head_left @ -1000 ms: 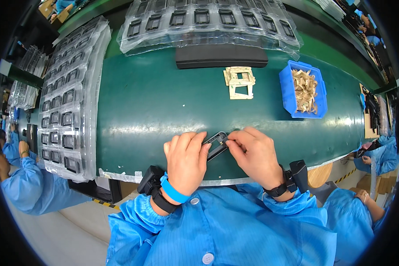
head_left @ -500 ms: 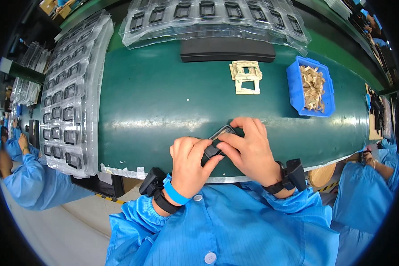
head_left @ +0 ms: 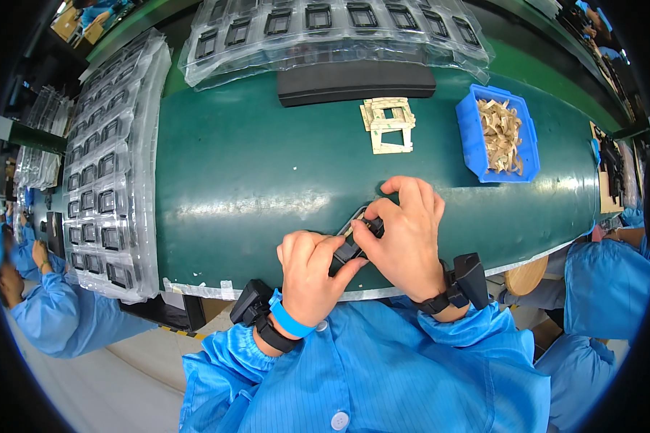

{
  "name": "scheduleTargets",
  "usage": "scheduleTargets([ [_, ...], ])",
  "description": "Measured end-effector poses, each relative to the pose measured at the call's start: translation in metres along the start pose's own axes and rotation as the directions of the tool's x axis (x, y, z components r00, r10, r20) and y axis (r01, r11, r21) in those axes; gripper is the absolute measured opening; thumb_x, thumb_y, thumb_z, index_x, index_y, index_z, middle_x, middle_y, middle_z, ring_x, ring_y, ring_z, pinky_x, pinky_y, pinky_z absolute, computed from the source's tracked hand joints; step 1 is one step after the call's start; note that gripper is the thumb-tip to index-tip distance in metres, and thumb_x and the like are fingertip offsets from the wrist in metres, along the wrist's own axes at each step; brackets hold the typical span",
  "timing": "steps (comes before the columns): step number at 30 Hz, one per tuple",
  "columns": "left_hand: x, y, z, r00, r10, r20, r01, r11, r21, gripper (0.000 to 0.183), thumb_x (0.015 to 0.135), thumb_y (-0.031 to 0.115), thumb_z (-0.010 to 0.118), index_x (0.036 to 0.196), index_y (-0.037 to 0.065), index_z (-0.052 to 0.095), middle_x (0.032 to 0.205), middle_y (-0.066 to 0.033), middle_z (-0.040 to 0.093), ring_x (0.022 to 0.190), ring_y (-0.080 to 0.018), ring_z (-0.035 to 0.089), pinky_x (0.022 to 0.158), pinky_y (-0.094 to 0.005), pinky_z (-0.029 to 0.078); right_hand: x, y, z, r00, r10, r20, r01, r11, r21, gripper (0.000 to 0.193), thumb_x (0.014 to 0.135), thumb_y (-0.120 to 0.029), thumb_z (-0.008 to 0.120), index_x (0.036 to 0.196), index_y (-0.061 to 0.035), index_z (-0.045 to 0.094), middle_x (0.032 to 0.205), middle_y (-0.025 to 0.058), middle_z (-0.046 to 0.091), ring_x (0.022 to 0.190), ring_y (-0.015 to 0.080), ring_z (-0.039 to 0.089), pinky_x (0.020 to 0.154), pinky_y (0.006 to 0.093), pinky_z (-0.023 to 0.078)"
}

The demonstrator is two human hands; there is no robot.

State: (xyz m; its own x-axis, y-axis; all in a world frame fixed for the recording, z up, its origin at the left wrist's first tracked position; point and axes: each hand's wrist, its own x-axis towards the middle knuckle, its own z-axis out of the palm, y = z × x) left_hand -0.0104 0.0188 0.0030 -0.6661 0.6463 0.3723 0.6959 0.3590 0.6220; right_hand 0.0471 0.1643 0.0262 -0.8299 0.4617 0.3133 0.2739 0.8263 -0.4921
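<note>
The small black frame (head_left: 347, 252) is held between the two hands above the near part of the green table (head_left: 245, 151), tilted so that its far end points away to the right; the left hand (head_left: 307, 273) has its grip closed on the near end, thumb against forefinger, likely to steady the part; the right hand (head_left: 410, 242) arches over the far end, thumb and forefinger bent close together at a pale strip (head_left: 349, 232) along the frame, though I cannot tell whether that grip is fully closed or what exactly it has hold of; the cut-out pale sheets (head_left: 392, 142) and the blue bin (head_left: 474, 144) of curled strips (head_left: 500, 137) lie beyond the hands, presumably to be within reach yet out of the way; compared with half a second ago, the right hand's fingers arch higher and its thumb sits farther over the frame, while the left hand keeps its pinch and the sheets and bin stay put
</note>
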Motion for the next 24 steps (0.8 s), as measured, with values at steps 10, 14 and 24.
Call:
scheduleTargets([
  [10, -0.001, -0.002, 0.000, 1.000, 0.010, -0.004, -0.010, 1.000, -0.018, 0.045, 0.056, 0.014, 0.089, 0.093, 0.005, 0.066, 0.088, -0.0065, 0.059, 0.085, -0.0276, 0.053, 0.077, -0.0377, 0.041, 0.003, 0.002, 0.008, 0.998, -0.054, -0.017, 0.054, 0.998, -0.040, 0.009, 0.068, -0.008, 0.072, 0.075, -0.0046, 0.065, 0.099, 0.0071, 0.052, 0.103, 0.0270, 0.049, 0.089, 0.0467, 0.032],
  [14, -0.001, -0.001, -0.001, 1.000, 0.009, -0.001, -0.009, 1.000, -0.016, 0.043, 0.057, 0.012, 0.088, 0.093, 0.005, 0.066, 0.089, -0.0073, 0.059, 0.085, -0.0279, 0.054, 0.078, -0.0377, 0.042, 0.000, 0.001, 0.010, 0.992, -0.129, 0.011, 0.129, 0.979, -0.156, 0.010, 0.070, -0.008, 0.069, 0.078, -0.0044, 0.064, 0.099, 0.0069, 0.051, 0.104, 0.0265, 0.049, 0.092, 0.0480, 0.032],
  [24, -0.001, 0.000, 0.002, 0.998, -0.057, 0.023, 0.058, 0.997, -0.057, 0.065, 0.064, 0.014, 0.086, 0.121, 0.003, 0.057, 0.092, -0.0081, 0.059, 0.090, -0.0282, 0.053, 0.080, -0.0401, 0.038, -0.004, 0.001, -0.043, 0.997, -0.082, 0.010, 0.081, 0.993, 0.087, 0.016, 0.070, -0.011, 0.072, 0.082, -0.0136, 0.061, 0.098, 0.0053, 0.052, 0.102, 0.0267, 0.050, 0.089, 0.0427, 0.030],
])
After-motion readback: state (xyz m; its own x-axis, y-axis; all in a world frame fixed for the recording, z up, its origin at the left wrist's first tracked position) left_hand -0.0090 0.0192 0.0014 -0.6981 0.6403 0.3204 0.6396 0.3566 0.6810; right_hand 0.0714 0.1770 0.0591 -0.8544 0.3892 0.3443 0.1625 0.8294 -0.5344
